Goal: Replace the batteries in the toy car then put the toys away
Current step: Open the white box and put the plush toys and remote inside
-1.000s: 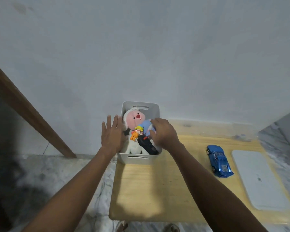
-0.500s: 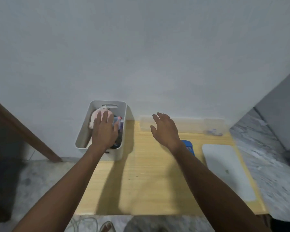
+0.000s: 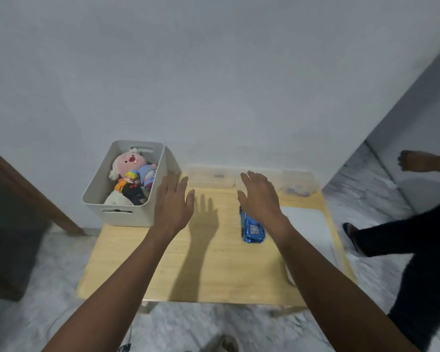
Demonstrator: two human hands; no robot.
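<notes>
The blue toy car (image 3: pixel 251 226) lies toward the counter's (image 3: pixel 214 270) right edge, partly under the right hand (image 3: pixel 261 199). Both hands have left the toy bin (image 3: pixel 127 184) at the far-left corner; the left hand (image 3: pixel 173 201) now hovers beside it, fingers of both released and empty. Judging by this, the car comes next.

Both forearms outstretched, left hand (image 3: pixel 174 203) and right hand (image 3: pixel 261 198) palm-down, fingers (image 3: pixel 252 177) straight, empty.

Blue toy car (image 3: pixel 252 226) upright at centre-right of frame; plush and figure toys (image 3: pixel 131 176) fill grey bin (image 3: pixel 127 214), centre-left.
</notes>
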